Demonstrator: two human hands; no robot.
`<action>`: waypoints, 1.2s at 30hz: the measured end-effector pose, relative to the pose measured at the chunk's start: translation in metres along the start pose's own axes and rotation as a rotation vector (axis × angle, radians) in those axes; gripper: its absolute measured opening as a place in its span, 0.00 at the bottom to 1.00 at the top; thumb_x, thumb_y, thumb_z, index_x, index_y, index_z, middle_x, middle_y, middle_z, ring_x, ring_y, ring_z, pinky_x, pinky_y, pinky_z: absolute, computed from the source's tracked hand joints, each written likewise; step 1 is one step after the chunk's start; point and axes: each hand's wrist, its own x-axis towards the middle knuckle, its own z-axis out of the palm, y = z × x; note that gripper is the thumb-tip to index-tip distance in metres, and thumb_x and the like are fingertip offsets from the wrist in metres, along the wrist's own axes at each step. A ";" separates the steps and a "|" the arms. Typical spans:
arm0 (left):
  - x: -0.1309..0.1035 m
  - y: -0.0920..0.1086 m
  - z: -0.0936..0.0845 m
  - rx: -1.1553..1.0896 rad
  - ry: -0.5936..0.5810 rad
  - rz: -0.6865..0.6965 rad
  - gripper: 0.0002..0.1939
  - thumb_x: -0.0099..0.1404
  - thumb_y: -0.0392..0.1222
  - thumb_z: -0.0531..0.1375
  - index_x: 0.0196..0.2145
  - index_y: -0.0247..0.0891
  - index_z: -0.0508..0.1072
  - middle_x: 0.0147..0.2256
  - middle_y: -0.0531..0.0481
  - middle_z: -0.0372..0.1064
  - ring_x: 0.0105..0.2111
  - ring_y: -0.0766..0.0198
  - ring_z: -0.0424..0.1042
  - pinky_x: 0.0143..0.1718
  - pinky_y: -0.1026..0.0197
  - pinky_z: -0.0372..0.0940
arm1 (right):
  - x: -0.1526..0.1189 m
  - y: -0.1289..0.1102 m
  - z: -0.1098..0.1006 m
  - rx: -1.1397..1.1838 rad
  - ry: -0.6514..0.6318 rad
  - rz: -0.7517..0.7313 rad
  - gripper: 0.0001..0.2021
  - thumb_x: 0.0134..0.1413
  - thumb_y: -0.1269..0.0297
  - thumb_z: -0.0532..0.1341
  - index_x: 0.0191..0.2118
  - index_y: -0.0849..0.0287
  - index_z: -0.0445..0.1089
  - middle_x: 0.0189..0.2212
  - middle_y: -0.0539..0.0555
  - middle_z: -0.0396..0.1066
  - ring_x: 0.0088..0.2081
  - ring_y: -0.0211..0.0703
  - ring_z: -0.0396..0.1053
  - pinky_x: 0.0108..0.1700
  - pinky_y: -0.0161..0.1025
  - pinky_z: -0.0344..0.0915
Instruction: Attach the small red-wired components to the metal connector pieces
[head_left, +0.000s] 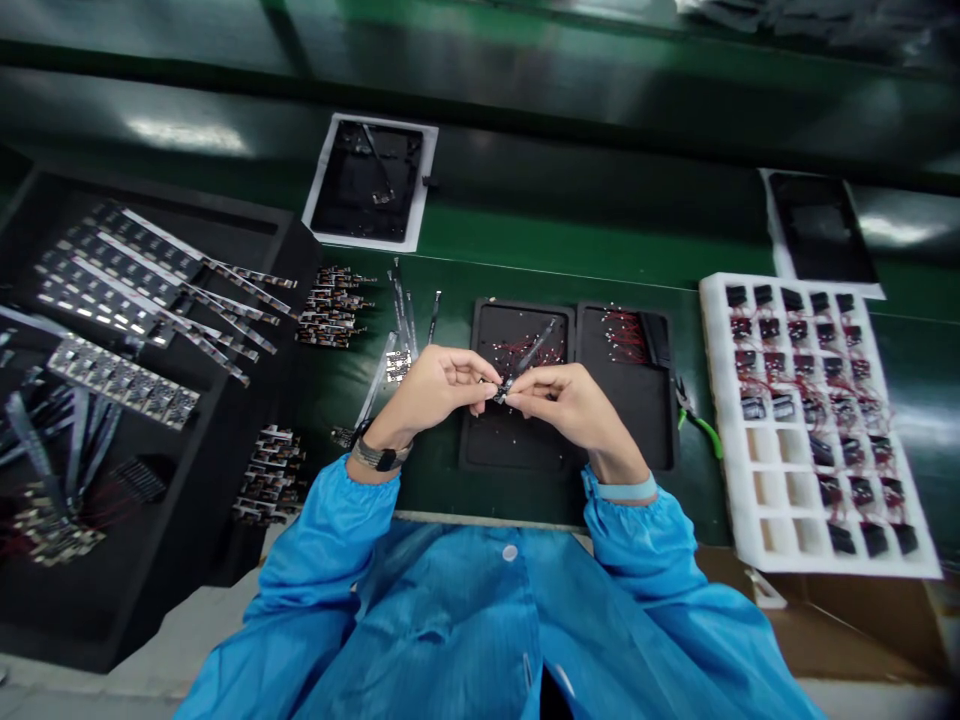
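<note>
My left hand (448, 387) and my right hand (559, 398) meet over a black tray (517, 455), fingertips pinched on a small circuit board (501, 395). A dark flat ribbon cable (535, 346) slants up and right from it. The fingers cover most of the board, so its details are hidden. Beneath lie small parts with thin red wires (517, 350) in the tray. Beside my left wrist rest several ribbon cables (405, 318) and a pale board panel (398, 366). Right of my right hand, a second black tray (637, 420) holds red-wired parts (626, 335).
Green-handled cutters (701, 428) lie beside a white foam tray (724, 400) of black red-wired components at right. A large black bin (169, 560) of boards and strips stands at left. Stacked boards (334, 306) sit near it. Two dark panels (367, 180) (821, 230) lie at the back.
</note>
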 end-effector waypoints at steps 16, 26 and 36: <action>-0.003 0.002 -0.001 0.017 -0.012 -0.004 0.05 0.60 0.36 0.70 0.36 0.33 0.82 0.23 0.48 0.78 0.24 0.64 0.77 0.30 0.64 0.70 | -0.002 0.001 -0.001 -0.029 -0.023 -0.028 0.14 0.56 0.53 0.73 0.33 0.61 0.82 0.22 0.52 0.74 0.24 0.37 0.66 0.28 0.35 0.61; -0.007 0.004 -0.002 -0.014 0.078 0.105 0.09 0.61 0.38 0.71 0.40 0.33 0.82 0.26 0.50 0.77 0.26 0.66 0.76 0.31 0.64 0.72 | -0.004 -0.003 -0.009 -0.279 0.121 -0.222 0.11 0.61 0.54 0.71 0.39 0.57 0.80 0.37 0.56 0.79 0.39 0.47 0.74 0.44 0.43 0.69; -0.009 0.006 -0.021 -0.179 0.388 0.275 0.13 0.57 0.38 0.74 0.39 0.35 0.79 0.28 0.51 0.75 0.23 0.69 0.73 0.23 0.68 0.67 | -0.015 0.013 -0.029 -0.751 -0.172 -0.081 0.04 0.64 0.68 0.67 0.44 0.56 0.74 0.27 0.45 0.70 0.27 0.37 0.65 0.34 0.36 0.55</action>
